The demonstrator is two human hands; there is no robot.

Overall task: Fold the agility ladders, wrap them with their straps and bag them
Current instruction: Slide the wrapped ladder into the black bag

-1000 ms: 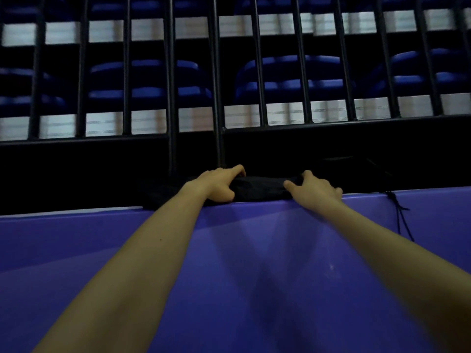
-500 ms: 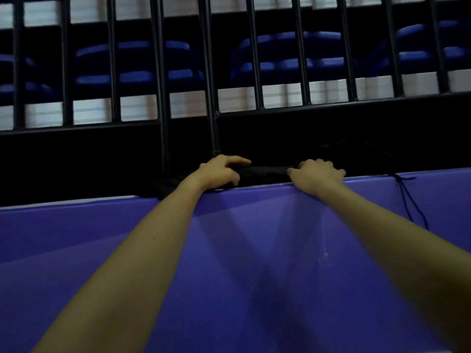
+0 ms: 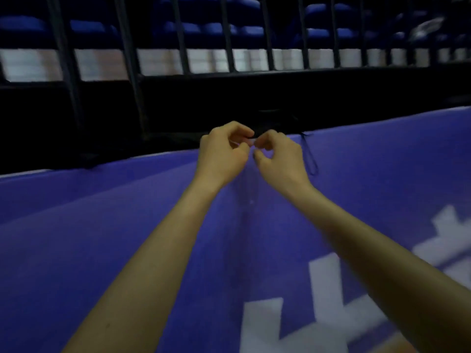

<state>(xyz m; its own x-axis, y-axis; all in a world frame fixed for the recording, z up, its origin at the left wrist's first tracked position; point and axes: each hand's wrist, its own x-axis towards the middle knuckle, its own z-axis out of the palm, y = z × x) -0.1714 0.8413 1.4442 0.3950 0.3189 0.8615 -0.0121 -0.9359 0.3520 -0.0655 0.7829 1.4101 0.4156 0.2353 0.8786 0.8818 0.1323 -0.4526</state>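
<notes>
A black bag (image 3: 276,123) lies on the top edge of a purple padded barrier (image 3: 114,220), mostly lost against the dark behind it. Its black drawstring loop (image 3: 311,161) hangs down the barrier's front. My left hand (image 3: 221,154) and my right hand (image 3: 280,159) meet fingertip to fingertip at the barrier's edge, just left of the cord. Both have curled fingers that pinch a bit of the bag's dark fabric. No agility ladder shows; the picture is blurred.
A black metal railing (image 3: 132,72) with upright bars rises right behind the barrier. Rows of blue seats (image 3: 204,26) sit beyond it. Large white lettering (image 3: 321,284) marks the barrier's lower right.
My hands were spread apart on the bag's top. They have drawn together toward its right end by the drawstring. The view has tilted down and shifted.
</notes>
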